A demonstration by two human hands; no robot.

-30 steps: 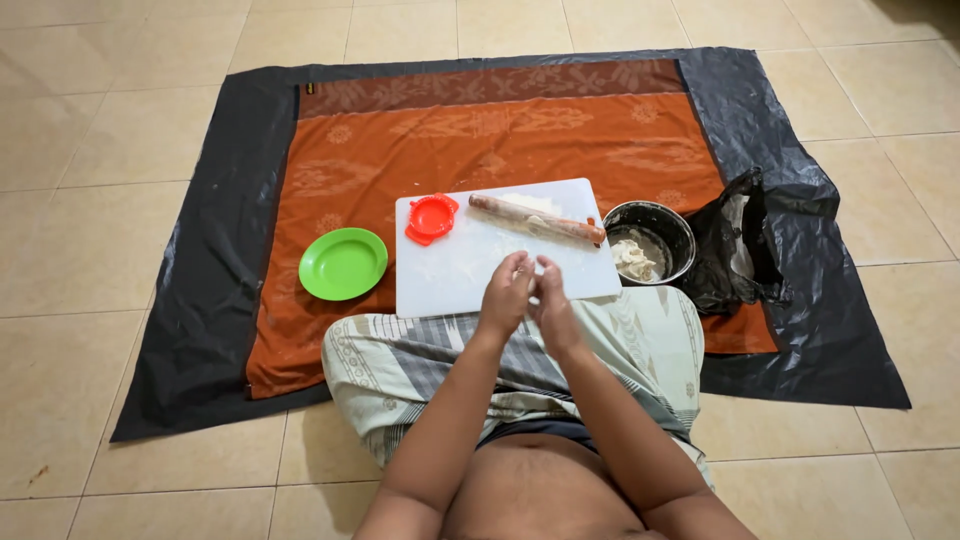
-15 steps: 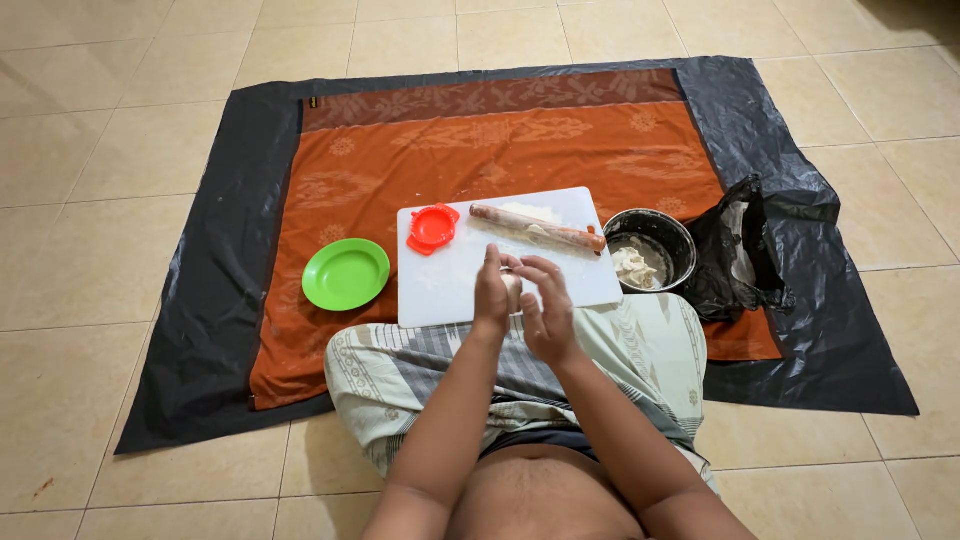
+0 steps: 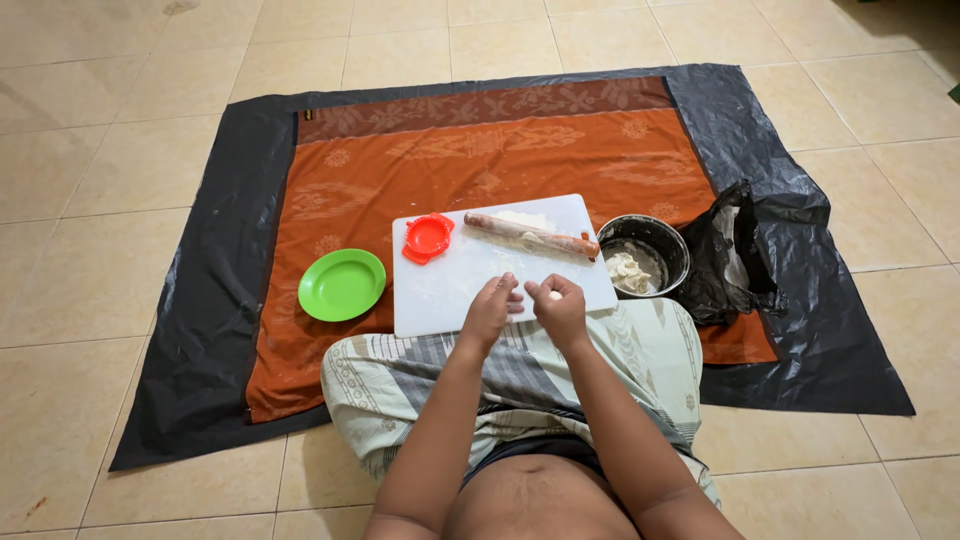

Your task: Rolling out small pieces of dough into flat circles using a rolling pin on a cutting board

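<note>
Person sits cross-legged on the tiled floor, both hands together just over the near edge of the white cutting board (image 3: 470,285). Right hand (image 3: 560,310) is curled around a small pale lump of dough (image 3: 554,296), pinched at the fingertips; only a bit of it shows. Left hand (image 3: 489,312) is half curled right beside it, fingers touching or nearly touching the right hand; can't tell whether it also grips the dough. Board lies on an orange patterned cloth (image 3: 500,160), which lies on a black plastic sheet (image 3: 220,270). On the board: red round dumpling press (image 3: 427,238) at the far left corner, wooden rolling pin (image 3: 530,234) lying diagonally along the far edge, flour dusting and a pale patch behind the pin. Green plate (image 3: 342,284) sits on the cloth just left of the board. Metal bowl (image 3: 645,254) with pale dough inside is at the board's right edge, and a crumpled black plastic bag (image 3: 735,260) is beside the bowl.
</note>
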